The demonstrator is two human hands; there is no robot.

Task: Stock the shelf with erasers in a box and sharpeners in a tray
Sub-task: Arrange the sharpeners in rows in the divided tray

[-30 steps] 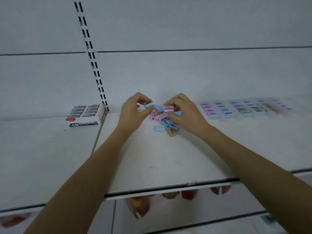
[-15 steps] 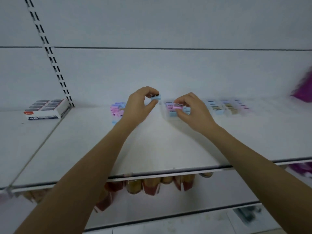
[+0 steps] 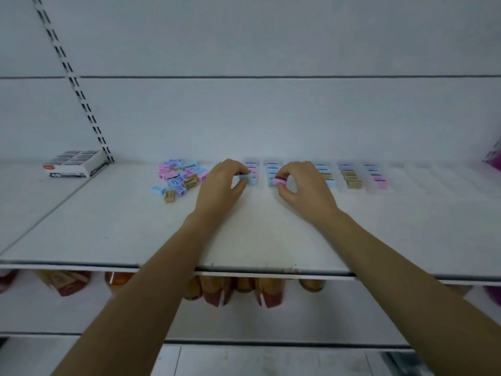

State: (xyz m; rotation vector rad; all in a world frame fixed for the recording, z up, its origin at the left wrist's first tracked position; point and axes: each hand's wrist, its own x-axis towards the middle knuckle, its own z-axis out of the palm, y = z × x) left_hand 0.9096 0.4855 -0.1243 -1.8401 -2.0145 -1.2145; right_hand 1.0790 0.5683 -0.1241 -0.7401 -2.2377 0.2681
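Note:
A clear sharpener tray with rows of pastel sharpeners lies along the back of the white shelf. My left hand pinches a blue sharpener at the tray's leftmost column. My right hand pinches a pink sharpener at the front of the second column. A loose pile of sharpeners in pink, blue, purple and tan lies left of my left hand. The box of erasers stands at the far left by the slotted upright.
The tray's right columns hold no sharpeners. A purple object shows at the right edge. Packaged goods hang on the shelf below. The slotted upright runs up the back wall on the left.
Both hands lifted a sharpener each from the pile and carried them right to the tray. The view has swung right, so pile and eraser box now sit further left.

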